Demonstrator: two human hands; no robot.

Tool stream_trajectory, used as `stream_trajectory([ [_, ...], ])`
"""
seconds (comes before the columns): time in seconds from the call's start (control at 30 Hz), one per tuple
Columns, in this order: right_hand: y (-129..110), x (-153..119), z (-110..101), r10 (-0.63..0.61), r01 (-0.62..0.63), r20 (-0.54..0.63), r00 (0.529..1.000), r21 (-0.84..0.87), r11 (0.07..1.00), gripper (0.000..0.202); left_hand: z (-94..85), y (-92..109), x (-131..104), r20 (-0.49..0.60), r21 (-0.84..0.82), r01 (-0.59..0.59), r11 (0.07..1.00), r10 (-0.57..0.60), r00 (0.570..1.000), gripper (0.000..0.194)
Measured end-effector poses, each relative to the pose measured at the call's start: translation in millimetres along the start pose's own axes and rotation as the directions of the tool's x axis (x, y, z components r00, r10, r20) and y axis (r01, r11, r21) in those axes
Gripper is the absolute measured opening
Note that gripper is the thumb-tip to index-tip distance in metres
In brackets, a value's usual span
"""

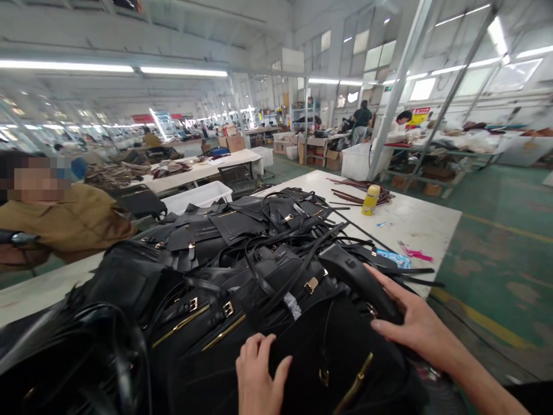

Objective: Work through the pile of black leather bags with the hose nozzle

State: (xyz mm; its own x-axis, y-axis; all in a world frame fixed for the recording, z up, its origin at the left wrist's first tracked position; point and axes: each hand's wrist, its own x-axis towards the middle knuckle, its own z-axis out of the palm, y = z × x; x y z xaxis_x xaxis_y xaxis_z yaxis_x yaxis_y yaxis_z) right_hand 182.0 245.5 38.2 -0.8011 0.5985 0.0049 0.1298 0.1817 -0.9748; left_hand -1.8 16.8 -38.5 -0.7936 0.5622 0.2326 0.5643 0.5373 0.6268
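Nearby — two hands (pixel 261 374) (pixel 417 323), one held black device (pixel 356 279)

A black, curved handheld tool with a flat, wide grey end (pixel 360 279) is held in the right hand (pixel 408 323), slanting from its wide end at upper left down to lower right, above the near bag. A black, soft-sided bag with a gold-toned zipper and buckle (pixel 341 340) lies nearest, at the front of the heap of black bags; its strap hangs down to the buckle.
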Motion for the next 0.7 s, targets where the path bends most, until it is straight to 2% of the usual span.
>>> stream_trajectory([
  [0.07,1,-4,-7,-0.007,0.007,0.002,1.0,-0.007,1.0,0.08,15.8,16,1,0.072,0.046,-0.032,0.998,0.029,0.997,0.015],
  [0.13,2,-8,-15,-0.021,0.021,0.002,1.0,-0.033,0.999,0.079,9.6,24,9,0.116,-0.014,-0.022,1.0,0.023,0.993,0.016],
  [0.2,5,-10,-23,-0.034,0.034,-0.003,0.999,-0.059,0.998,0.078,-13.5,22,25,0.093,-0.081,0.035,0.996,-0.027,0.995,0.018],
  [0.27,8,-12,-30,-0.043,0.041,-0.018,0.999,-0.085,0.996,0.078,-42.8,12,45,0.008,-0.085,0.139,0.987,-0.139,0.99,0.02],
  [0.33,9,-12,-35,-0.048,0.043,-0.037,0.998,-0.119,0.992,0.078,-66.0,-7,64,-0.078,-0.074,0.267,0.961,-0.273,0.959,0.03],
  [0.4,10,-11,-37,-0.063,0.054,-0.057,0.996,-0.153,0.987,0.077,-75.3,-30,75,-0.114,-0.084,0.342,0.936,-0.35,0.93,0.035],
  [0.47,11,-10,-37,-0.069,0.059,-0.056,0.996,-0.162,0.985,0.077,-71.8,-51,75,-0.114,-0.09,0.36,0.929,-0.369,0.923,0.036],
  [0.53,11,-9,-36,-0.047,0.042,-0.034,0.998,-0.147,0.988,0.079,-63.1,-64,67,-0.115,-0.084,0.362,0.928,-0.37,0.922,0.038],
  [0.6,12,-6,-35,-0.006,0.008,0.014,1.0,-0.118,0.993,0.081,-56.8,-67,57,-0.129,-0.091,0.375,0.922,-0.385,0.914,0.039],
  [0.7,18,1,-33,0.049,-0.042,0.123,0.991,-0.065,0.997,0.084,-57.5,-62,51,-0.121,-0.118,0.407,0.906,-0.42,0.899,0.039],
])
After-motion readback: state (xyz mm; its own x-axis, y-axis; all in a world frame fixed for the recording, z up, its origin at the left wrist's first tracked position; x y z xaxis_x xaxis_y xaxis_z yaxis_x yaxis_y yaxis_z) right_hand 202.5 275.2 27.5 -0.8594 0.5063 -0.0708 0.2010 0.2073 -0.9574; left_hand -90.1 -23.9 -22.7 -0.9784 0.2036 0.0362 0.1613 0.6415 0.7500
